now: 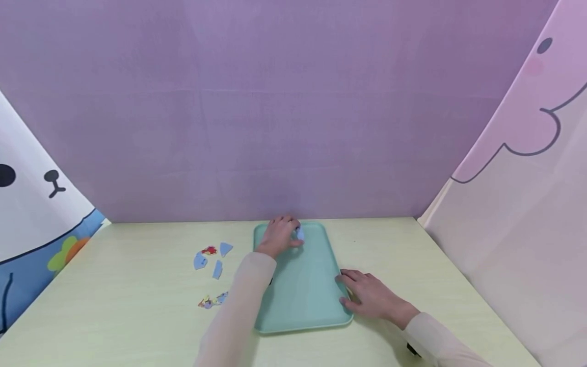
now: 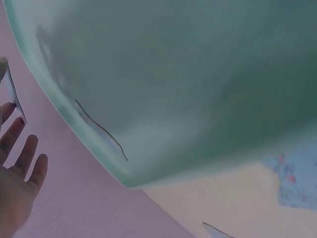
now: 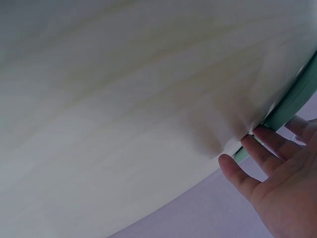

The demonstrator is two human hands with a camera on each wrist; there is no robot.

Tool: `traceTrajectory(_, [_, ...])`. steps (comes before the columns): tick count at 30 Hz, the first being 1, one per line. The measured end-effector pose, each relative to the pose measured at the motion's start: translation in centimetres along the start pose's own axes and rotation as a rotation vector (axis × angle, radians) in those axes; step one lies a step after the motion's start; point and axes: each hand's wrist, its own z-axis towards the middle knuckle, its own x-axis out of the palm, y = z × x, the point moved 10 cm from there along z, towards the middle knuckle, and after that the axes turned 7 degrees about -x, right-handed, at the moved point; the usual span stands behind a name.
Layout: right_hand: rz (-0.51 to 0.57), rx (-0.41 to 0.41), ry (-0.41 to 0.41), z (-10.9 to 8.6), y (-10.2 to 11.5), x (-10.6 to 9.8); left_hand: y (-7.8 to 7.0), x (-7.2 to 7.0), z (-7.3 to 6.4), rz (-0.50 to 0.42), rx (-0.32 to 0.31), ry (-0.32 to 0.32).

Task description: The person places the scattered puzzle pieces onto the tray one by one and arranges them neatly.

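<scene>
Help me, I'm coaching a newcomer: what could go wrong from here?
The pale blue piece pinched in the left hand might slip from the fingers and land askew. The right hand touches the edge of the tray, so a push could shift it. In the head view, the left sleeve runs close beside the patterned pieces and might brush them out of place.

A long, plain cream fabric sleeve (image 1: pixel 238 311) at the head view's lower centre ends at the bare left hand (image 1: pixel 281 236); its match, a cream fabric sleeve (image 1: pixel 440 342) lower right, has a small black piece (image 1: pixel 413 349) below its edge.
</scene>
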Motion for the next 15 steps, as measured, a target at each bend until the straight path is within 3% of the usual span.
traceTrajectory(15, [-0.006, -0.001, 0.009, 0.1, 0.1, 0.0, 0.1, 1.3, -0.2, 0.012, -0.033, 0.045])
